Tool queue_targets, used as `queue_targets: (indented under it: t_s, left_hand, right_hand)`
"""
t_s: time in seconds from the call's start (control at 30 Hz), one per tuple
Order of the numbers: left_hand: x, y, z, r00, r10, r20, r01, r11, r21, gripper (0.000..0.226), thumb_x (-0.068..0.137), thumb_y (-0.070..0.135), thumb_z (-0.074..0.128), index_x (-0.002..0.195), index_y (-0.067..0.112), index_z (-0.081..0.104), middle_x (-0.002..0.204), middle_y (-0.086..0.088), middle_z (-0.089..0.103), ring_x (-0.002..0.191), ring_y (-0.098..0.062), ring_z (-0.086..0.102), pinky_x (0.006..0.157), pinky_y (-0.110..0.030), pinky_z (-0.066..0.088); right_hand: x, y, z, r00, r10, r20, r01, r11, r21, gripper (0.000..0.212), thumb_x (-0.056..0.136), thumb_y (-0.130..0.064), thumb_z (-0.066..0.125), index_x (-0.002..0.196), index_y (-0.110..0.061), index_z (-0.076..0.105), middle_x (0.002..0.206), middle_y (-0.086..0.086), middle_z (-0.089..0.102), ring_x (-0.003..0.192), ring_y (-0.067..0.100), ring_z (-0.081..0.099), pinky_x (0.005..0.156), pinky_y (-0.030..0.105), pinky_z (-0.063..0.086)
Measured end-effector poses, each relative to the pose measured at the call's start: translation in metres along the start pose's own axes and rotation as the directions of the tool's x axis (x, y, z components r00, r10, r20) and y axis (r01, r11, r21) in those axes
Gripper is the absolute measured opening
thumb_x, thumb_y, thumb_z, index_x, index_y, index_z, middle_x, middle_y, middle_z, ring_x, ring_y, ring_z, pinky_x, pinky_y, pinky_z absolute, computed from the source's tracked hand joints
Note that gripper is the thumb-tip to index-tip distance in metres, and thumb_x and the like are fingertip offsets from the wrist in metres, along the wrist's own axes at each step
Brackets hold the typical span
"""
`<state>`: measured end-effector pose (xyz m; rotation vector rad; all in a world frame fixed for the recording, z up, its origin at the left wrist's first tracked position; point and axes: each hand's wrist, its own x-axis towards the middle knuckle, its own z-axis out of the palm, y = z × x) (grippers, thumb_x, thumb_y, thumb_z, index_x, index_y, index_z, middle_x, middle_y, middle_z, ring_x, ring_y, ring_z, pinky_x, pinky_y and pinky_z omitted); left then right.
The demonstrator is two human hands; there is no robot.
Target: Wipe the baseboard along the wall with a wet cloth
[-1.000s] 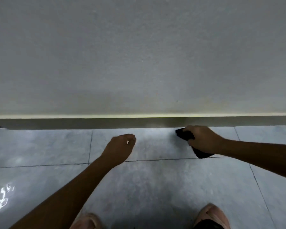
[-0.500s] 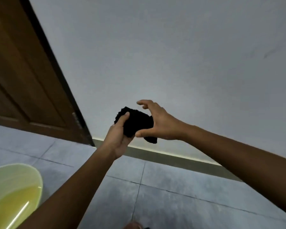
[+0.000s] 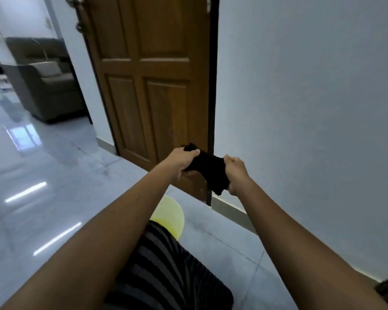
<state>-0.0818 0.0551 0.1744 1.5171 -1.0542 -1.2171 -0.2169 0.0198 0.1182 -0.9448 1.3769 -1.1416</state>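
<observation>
hands: two, left hand point(image 3: 181, 162), right hand point(image 3: 236, 173)
cloth point(image 3: 211, 170): one, between the hands
door point(image 3: 157, 74): one, behind them
basin point(image 3: 171, 214): one, below them
armchair point(image 3: 47, 88): one, far left

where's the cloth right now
In the head view's centre, the black cloth is gripped between the left hand and right hand, up in front of the wooden door's lower right corner.

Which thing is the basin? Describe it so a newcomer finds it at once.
Start at the wooden door. On the grey floor just before its bottom corner, below the black cloth, sits the basin. It is the only pale yellow, round thing, half hidden by the striped shorts.
</observation>
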Motion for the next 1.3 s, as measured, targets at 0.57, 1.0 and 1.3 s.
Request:
queue_targets:
  t_s: [0.57, 1.0, 1.3]
  left_hand:
    - [0.044, -0.190, -0.068, 0.954, -0.030, -0.300, 0.047, 0.998, 0.050, 0.032, 0.090, 0.044, 0.053, 0.091, 0.013, 0.059, 0.092, -0.007, 0.066, 0.087, -0.025, 0.062, 0.077, -0.040, 0.053]
    - [0.093, -0.267, -0.026, 0.954, -0.149, -0.260, 0.191, 0.971, 0.142, 0.037, 0.100, 0.036, 0.033, 0.108, 0.005, 0.052, 0.099, -0.009, 0.060, 0.090, -0.026, 0.058, 0.070, -0.033, 0.045]
    - [0.102, -0.284, -0.018, 0.936, -0.271, -0.226, 0.327, 0.907, 0.265, 0.022, 0.098, 0.018, 0.042, 0.119, 0.010, 0.045, 0.109, -0.016, 0.056, 0.100, -0.032, 0.055, 0.082, -0.045, 0.046]
  right_hand:
    - [0.010, 0.113, 0.081, 0.975, -0.195, 0.109, 0.219, 0.738, -0.639, 0.025, 0.097, -0.029, 0.047, 0.099, -0.007, 0.059, 0.088, -0.001, 0.055, 0.083, 0.014, 0.049, 0.069, 0.022, 0.033]
    - [0.072, 0.203, 0.074, 0.987, 0.084, 0.138, 0.009, 0.827, -0.563, 0.033, 0.098, -0.035, 0.041, 0.093, -0.008, 0.059, 0.085, 0.002, 0.059, 0.082, 0.018, 0.055, 0.070, 0.026, 0.039]
    - [0.073, 0.226, 0.080, 0.915, 0.315, 0.252, -0.121, 0.810, -0.573, 0.020, 0.095, -0.014, 0.044, 0.077, -0.013, 0.053, 0.074, 0.002, 0.058, 0.065, 0.014, 0.055, 0.055, 0.018, 0.043]
